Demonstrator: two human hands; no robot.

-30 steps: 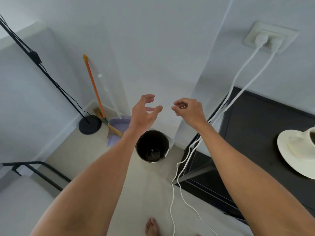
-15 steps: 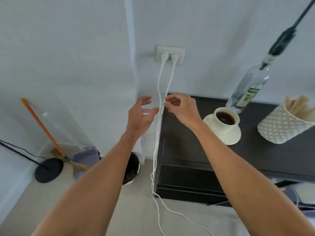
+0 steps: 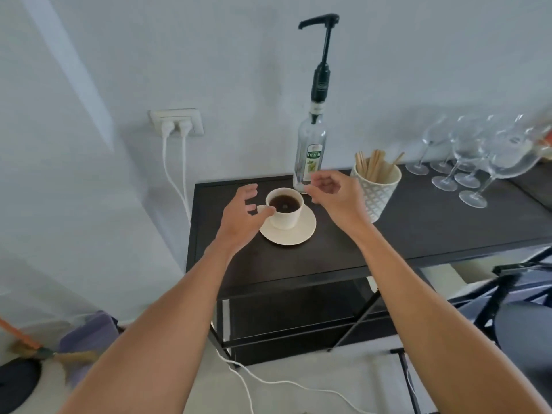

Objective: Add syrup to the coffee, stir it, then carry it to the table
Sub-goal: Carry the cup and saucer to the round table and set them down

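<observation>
Hovering both empty hands over the coffee on a dark console.

The clear glass syrup bottle (image 3: pixel 310 150), labelled "TEISSEIRE", stands upright at 1 o'clock from the white cup (image 3: pixel 285 208), black pump spout pointing left. Left hand (image 3: pixel 240 216) spread at the cup's handle; right hand (image 3: pixel 334 195) loosely curled above the round saucer (image 3: pixel 301 230).
</observation>
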